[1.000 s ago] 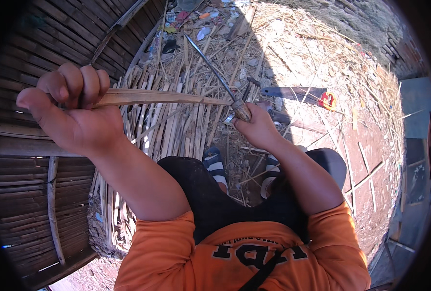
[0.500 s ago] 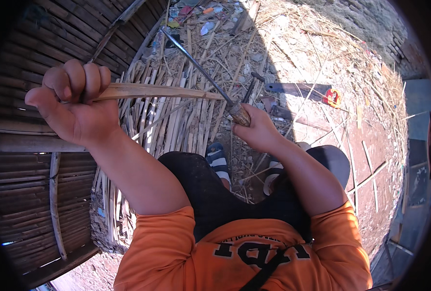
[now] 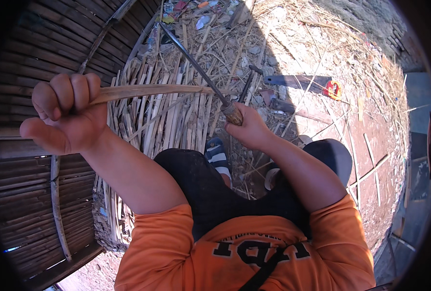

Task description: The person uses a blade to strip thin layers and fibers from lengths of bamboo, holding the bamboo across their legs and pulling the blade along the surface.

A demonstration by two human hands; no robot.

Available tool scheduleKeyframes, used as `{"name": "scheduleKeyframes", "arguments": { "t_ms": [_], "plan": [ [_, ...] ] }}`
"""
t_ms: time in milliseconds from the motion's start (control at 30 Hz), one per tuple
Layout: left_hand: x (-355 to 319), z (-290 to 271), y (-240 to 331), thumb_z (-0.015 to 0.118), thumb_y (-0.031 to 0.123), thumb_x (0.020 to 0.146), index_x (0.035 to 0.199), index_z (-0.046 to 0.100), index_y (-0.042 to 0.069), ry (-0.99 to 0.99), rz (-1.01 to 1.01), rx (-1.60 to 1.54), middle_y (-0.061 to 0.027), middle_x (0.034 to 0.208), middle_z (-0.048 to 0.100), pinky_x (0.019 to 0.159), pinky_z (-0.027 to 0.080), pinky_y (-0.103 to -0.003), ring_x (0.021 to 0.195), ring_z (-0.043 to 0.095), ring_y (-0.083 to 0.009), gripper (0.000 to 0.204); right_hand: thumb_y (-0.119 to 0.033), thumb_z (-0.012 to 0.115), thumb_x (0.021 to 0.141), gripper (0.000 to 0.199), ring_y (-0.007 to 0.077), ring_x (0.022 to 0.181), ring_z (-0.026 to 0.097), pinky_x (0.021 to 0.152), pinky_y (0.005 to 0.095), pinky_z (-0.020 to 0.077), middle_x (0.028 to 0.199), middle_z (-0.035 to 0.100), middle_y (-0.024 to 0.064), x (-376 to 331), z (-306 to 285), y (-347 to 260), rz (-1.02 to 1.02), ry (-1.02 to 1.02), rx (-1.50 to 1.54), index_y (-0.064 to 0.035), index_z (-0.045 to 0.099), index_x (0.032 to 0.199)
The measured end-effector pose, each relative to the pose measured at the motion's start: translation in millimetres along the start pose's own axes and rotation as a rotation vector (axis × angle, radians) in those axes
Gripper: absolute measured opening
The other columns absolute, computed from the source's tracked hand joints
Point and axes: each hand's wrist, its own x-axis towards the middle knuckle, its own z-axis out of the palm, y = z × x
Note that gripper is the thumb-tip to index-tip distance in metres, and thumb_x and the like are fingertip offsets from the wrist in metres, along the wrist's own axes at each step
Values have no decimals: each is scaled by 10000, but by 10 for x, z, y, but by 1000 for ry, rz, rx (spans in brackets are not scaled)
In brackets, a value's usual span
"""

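Plainly enough, both hands are busy from where I stand. The left hand (image 3: 70,114), at the left of the frame, has its fingers curled around one end of a pale wooden strip (image 3: 162,89), thumb sticking out to the side. The strip bows slightly across the upper middle of the frame and meets the knife (image 3: 191,61) low on its long blade; I can't tell how deep the edge sits. Near the centre, the right hand (image 3: 250,127) is wrapped around the knife's stubby handle, the blade slanting toward the upper left.

Under the strip, left of centre, lies a heap of split sticks (image 3: 152,123). Just beyond the right hand is a dark hammer-like tool (image 3: 247,86), and at the upper right a saw (image 3: 298,82) with an orange-red grip. A slatted wall (image 3: 16,194) fills the left side.
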Motion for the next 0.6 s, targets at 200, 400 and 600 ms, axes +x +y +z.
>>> {"name": "scheduleKeyframes", "arguments": {
  "t_ms": [200, 400, 600],
  "plan": [
    [-18, -62, 7, 661, 569, 941, 732, 346, 198, 106, 6, 54, 59, 635, 279, 555, 183, -298, 529, 201, -90, 530, -243, 694, 786, 409, 394, 904, 703, 825, 447, 533, 910, 703, 254, 222, -175, 744, 279, 1, -339, 44, 638, 1072],
    [2, 4, -40, 643, 566, 953, 729, 344, 200, 108, 6, 80, 58, 643, 290, 564, 185, -298, 539, 213, -90, 523, -222, 725, 845, 402, 230, 663, 674, 633, 376, 533, 788, 669, 136, 240, -127, 406, 98, 112, 74, 29, 615, 1140],
    [-58, 31, 264, 638, 574, 949, 719, 411, 195, 222, 39, 69, 57, 639, 304, 568, 186, -295, 542, 237, -92, 499, -195, 746, 896, 321, 95, 521, 529, 489, 263, 414, 690, 563, -7, 199, -274, 156, 43, 99, 92, -20, 590, 1115]
  ]
}}
